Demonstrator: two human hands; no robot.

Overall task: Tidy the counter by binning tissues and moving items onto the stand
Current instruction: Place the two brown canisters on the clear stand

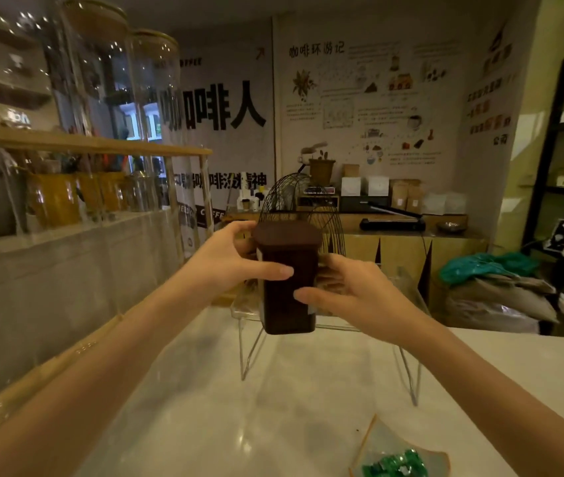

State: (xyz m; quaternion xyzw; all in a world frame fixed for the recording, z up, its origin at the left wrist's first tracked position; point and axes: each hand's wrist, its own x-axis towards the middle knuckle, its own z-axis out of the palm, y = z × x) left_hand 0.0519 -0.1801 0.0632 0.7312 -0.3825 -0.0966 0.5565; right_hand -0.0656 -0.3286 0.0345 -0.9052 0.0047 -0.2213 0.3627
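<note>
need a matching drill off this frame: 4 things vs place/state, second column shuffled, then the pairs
Things:
1. dark brown container
2. clear acrylic stand
3. dish of green candies
4. wire basket

Place or state:
A. near edge of the counter, lower right
B. on the counter, legs splayed, beyond the hands
C. gripped between left hand and right hand
D. behind the container, farther back

Pairs: 1-C, 2-B, 3-A, 4-D
</note>
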